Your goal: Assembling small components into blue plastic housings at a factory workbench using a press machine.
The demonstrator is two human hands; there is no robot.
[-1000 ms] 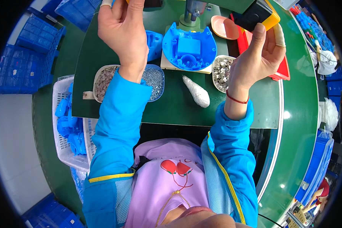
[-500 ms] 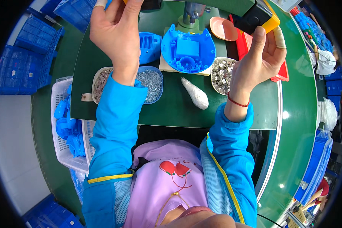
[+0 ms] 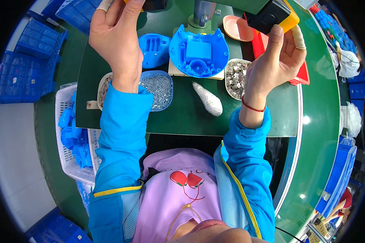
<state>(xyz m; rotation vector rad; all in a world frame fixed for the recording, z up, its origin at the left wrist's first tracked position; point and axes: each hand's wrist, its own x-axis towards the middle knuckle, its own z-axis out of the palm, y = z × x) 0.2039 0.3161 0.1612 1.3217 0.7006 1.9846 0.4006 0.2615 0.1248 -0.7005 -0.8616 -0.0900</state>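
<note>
My left hand is up at the top edge, its fingers and thumb closed on a yellow-and-black box, partly cut off. My right hand grips a similar yellow-and-black box beside the green machine arm; its thumb presses the lower edge. Both hands have a pale cover on a finger. Between them, under the machine's metal column, a blue plastic housing lies hollow side up on a cream block. Left of it lies a second blue shell.
Trays of small clear parts and silvery metal parts flank a white wrapped, tapered object. A pink dish and red bin are at right. A white crate with blue parts stands at left.
My left hand has shifted slightly left and its forearm with it. The right hand stays nearly in place on its box. The blue housing stays on the block.
</note>
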